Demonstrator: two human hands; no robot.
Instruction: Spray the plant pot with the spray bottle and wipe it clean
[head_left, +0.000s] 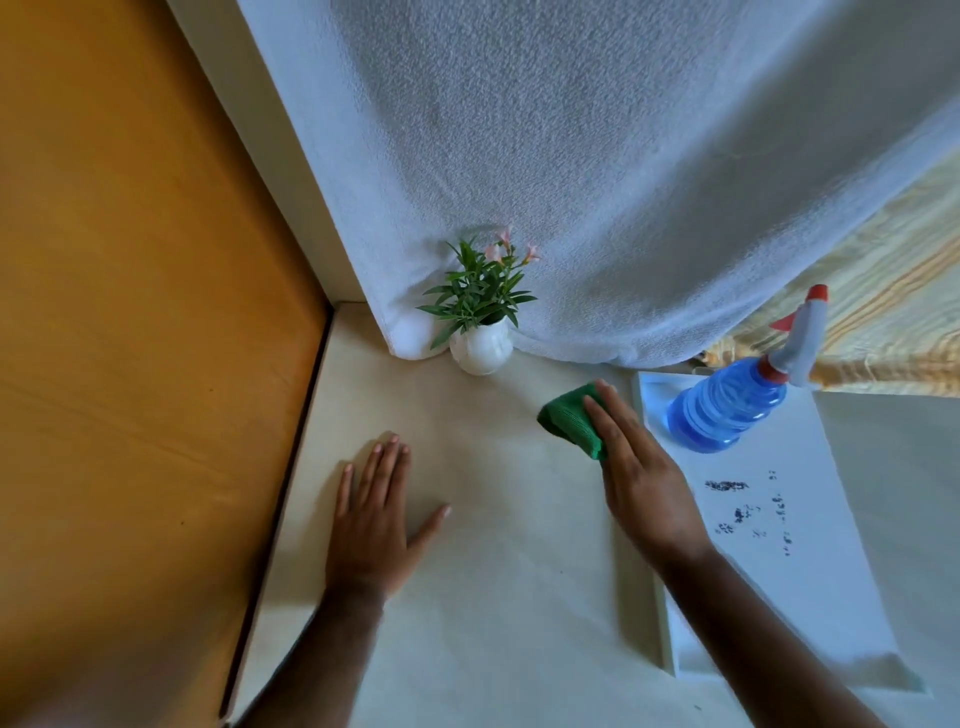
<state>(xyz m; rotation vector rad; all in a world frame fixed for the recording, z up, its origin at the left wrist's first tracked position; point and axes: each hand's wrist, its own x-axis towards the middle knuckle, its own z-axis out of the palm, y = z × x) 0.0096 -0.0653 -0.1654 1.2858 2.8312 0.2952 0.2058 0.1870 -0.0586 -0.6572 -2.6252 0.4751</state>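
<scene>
A small white round plant pot (480, 349) with green leaves and pink flowers stands at the back of the pale table, against a hanging white cloth. A folded green cloth (566, 418) lies on the table to the pot's right. My right hand (641, 470) rests flat on the cloth's near side, fingers extended over it, not closed around it. My left hand (374, 512) lies flat on the table with fingers spread, holding nothing. The blue spray bottle (727, 405) with a white and red trigger head stands at the right on a white tray.
The white tray (800, 519) with dark specks takes up the right of the table. A white textured cloth (597, 182) hangs behind the pot. An orange-brown panel (130, 312) borders the table's left edge. A yellow patterned fabric (893, 312) shows at far right.
</scene>
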